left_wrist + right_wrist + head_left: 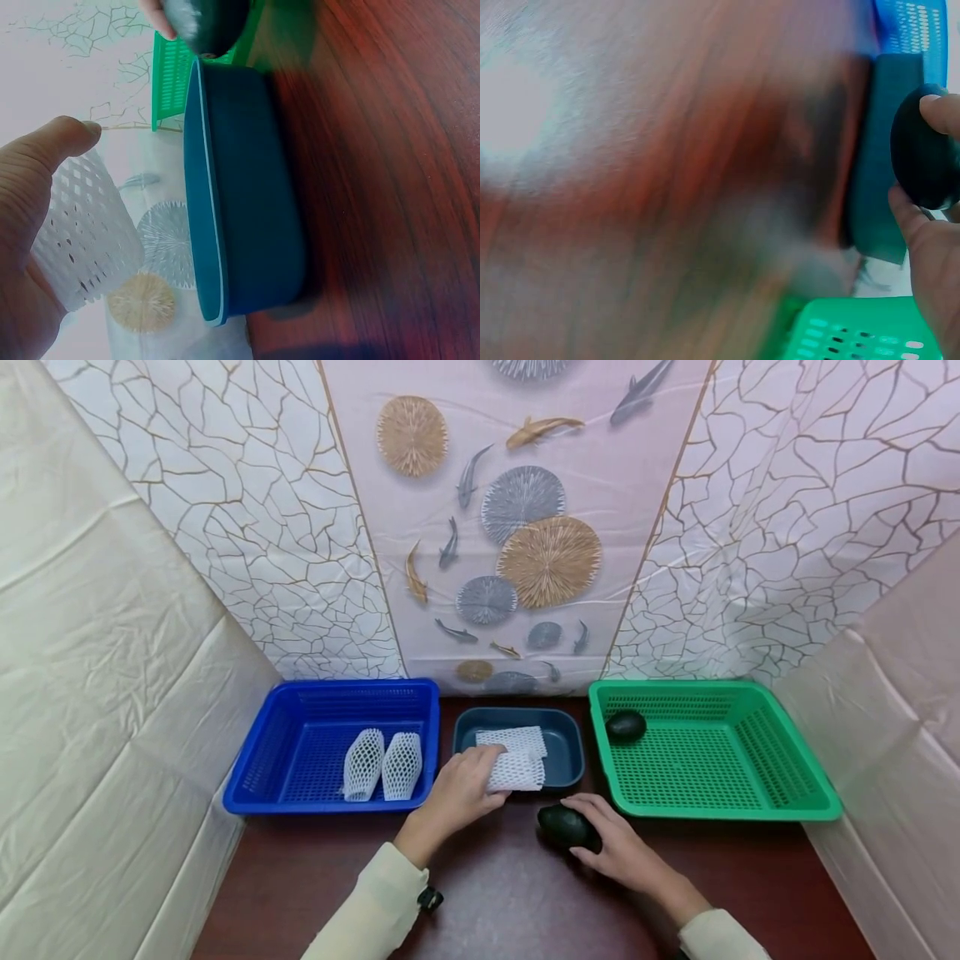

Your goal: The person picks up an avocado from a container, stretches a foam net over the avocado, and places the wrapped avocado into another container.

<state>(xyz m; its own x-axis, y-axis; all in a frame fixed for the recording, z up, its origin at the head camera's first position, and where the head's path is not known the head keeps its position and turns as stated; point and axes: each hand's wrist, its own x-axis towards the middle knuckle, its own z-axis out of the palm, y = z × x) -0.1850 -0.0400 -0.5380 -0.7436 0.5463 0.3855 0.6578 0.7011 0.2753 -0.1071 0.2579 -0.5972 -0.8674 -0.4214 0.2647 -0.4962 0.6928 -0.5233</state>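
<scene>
My left hand (467,783) holds a white foam net sleeve (517,771) over the front of the small dark teal tray (573,768); the left wrist view shows the sleeve (90,232) against the palm under the thumb. Another white net (517,739) lies behind it in the tray. Between thumb and fingers, my right hand (618,847) grips a dark green avocado (564,827) in front of the tray. In the right wrist view, that avocado (922,150) is held off the table.
To the left is a blue basket (300,802) containing two avocado-shaped white net sleeves (401,767), their contents unclear. A green basket (720,810) on the right holds one avocado (626,727). A patterned cloth (525,635) hangs behind the dark red table (517,902).
</scene>
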